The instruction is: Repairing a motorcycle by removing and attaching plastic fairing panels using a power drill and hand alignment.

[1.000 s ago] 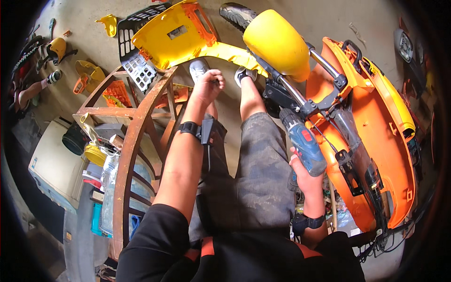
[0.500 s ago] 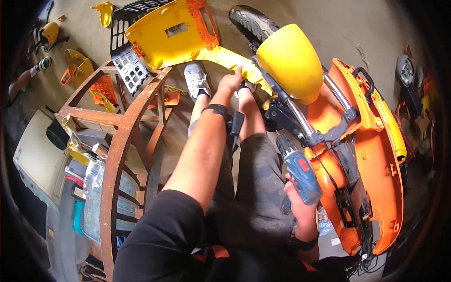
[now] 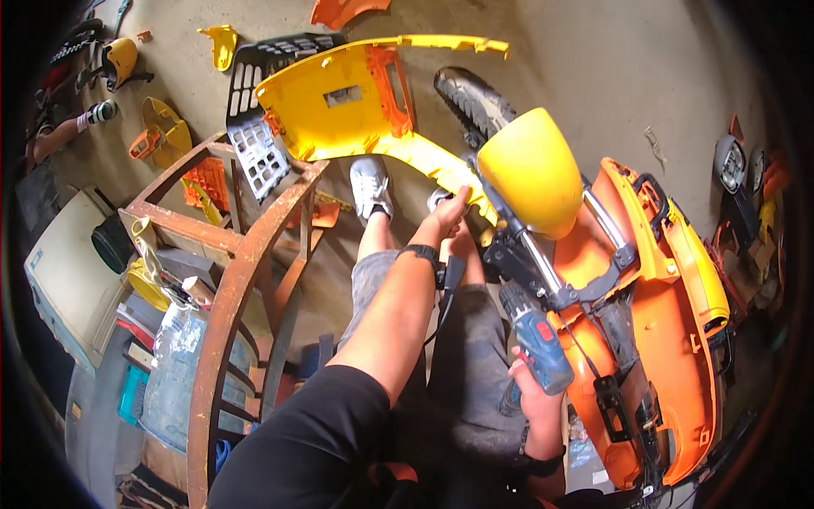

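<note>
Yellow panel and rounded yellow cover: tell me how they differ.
The yellow panel spreads wide with long, narrow arms, while the rounded yellow cover is a compact bulge.
The yellow panel has a rectangular opening; the rounded yellow cover's visible surface is unbroken.
The yellow panel bears an orange piece; the rounded yellow cover looks plain.
Both are yellow.

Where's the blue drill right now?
In the head view, the blue drill is right of centre, in the person's right hand, just left of the orange shell and below the rounded yellow cover.
</note>
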`<act>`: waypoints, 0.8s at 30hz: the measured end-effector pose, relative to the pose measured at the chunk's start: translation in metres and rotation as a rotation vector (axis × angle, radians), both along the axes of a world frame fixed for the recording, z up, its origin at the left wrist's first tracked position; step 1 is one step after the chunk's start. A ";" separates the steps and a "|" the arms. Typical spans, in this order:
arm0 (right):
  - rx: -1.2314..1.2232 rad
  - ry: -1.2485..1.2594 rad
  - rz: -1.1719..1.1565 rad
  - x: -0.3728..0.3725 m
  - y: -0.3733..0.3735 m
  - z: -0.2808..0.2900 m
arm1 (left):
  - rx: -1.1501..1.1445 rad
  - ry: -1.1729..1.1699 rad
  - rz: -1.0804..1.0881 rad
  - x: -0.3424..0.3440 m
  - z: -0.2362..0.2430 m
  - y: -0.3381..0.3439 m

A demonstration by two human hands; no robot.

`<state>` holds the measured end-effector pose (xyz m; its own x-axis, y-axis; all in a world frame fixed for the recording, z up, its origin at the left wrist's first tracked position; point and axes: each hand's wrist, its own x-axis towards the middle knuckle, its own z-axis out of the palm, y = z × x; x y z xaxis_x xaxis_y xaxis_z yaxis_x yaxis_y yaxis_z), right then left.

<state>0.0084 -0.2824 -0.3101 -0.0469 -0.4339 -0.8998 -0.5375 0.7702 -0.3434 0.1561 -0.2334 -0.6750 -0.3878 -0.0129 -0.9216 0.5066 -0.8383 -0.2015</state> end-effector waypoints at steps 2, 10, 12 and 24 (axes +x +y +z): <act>0.033 0.064 -0.002 0.003 0.003 0.009 | -0.057 0.073 0.073 -0.013 0.002 -0.006; -0.010 0.004 -0.018 0.002 0.024 0.017 | -0.216 -0.113 0.254 -0.002 0.016 0.001; -0.069 -0.002 -0.039 0.016 0.018 0.029 | -0.149 -0.134 0.334 0.011 0.033 0.024; -0.256 -0.063 -0.069 0.003 0.039 0.113 | -0.039 -0.088 0.375 0.126 0.180 -0.001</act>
<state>0.0117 -0.2432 -0.1966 -0.0311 -0.6454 -0.7632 -0.4582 0.6878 -0.5630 0.2823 -0.2343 -0.4953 -0.2689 -0.1748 -0.9472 0.7933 -0.5980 -0.1148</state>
